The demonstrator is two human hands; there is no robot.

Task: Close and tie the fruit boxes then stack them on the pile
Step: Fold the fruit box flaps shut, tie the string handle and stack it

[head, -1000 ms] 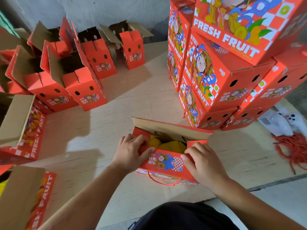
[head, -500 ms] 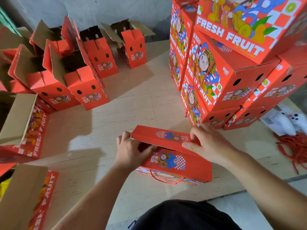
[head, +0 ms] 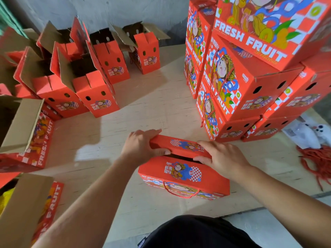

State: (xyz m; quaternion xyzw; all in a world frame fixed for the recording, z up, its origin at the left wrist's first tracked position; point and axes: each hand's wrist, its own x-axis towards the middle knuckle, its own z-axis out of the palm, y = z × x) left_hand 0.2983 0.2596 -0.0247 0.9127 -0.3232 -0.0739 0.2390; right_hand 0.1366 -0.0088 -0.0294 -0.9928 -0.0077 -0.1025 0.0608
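A red fruit box printed with a cartoon figure and checkered patch stands upright just in front of the pile of closed red "FRESH FRUIT" boxes. Its top flap is folded nearly shut, a dark gap showing beneath. A red cord handle loops from its near side.

So the red cardboard fruit box sits on the pale plywood board right in front of the person, with the left hand on the left end of its top flap and the right hand on the right end. Behind it to the right is the pile of closed red fruit boxes. The open-topped red boxes stand behind-left, against the grey wall. A heap of red cord lies far right.
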